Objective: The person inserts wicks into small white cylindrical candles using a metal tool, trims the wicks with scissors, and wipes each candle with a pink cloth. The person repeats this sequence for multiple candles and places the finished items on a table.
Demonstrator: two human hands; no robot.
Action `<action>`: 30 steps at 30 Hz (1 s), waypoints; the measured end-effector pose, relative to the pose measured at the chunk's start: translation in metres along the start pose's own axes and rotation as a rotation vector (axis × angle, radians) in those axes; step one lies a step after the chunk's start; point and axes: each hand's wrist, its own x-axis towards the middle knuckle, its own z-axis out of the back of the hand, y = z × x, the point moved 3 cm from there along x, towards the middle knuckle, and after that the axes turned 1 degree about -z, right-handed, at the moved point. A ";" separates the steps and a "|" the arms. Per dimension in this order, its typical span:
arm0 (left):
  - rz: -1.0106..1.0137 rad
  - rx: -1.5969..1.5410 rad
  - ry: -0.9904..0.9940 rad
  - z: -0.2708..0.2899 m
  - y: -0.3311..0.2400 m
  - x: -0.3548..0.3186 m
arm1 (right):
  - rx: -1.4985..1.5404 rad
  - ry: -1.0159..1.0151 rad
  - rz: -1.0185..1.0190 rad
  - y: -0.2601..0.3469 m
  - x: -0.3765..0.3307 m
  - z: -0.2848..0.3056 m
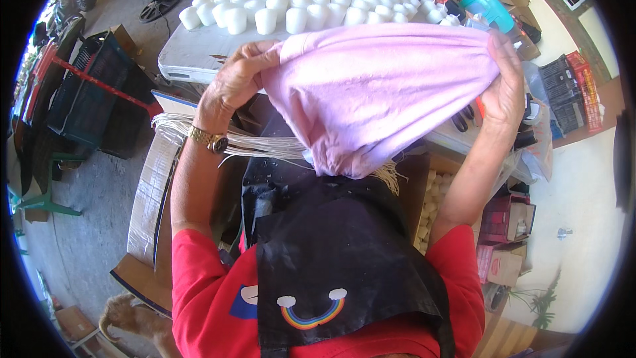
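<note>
A pink cloth (384,86) hangs stretched between my two raised hands, its lower folds bunched above my black apron (331,245). My left hand (242,73) pinches its upper left corner between thumb and fingers. At the upper right corner, my right hand (502,83) grips the fabric. Behind the cloth runs a bundle of long pale wicks (265,146), whose frayed ends (389,176) show past its lower edge. The cloth hides the middle of the space in front of me.
Many white candles (265,20) stand on a white table (182,56) ahead. Pale pieces fill a box (430,209) by my right arm. Cardboard (152,192) stands at my left, with a dark crate (96,93) farther out. A brown dog (136,321) is at lower left.
</note>
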 end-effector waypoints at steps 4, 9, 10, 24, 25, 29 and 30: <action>-0.164 0.291 -0.004 -0.004 -0.028 0.006 | -0.013 -0.048 0.022 0.013 0.005 0.001; -0.169 0.115 -0.134 -0.014 -0.043 0.012 | 0.013 -0.040 0.044 0.014 0.006 0.001; -0.162 0.038 -0.161 -0.016 -0.044 0.015 | -0.028 -0.046 0.107 0.015 0.006 0.001; -0.142 -0.542 0.369 -0.023 -0.052 0.009 | -0.009 0.060 0.064 0.013 0.019 0.024; -0.139 -0.620 0.443 -0.028 -0.057 0.006 | -0.032 -0.078 0.093 0.018 0.022 0.030; -0.034 0.572 -0.184 -0.054 -0.026 -0.012 | -0.147 -0.049 0.211 0.037 0.018 0.015; -0.029 0.373 -0.041 -0.064 -0.026 -0.010 | -0.212 0.050 0.186 0.037 0.009 0.002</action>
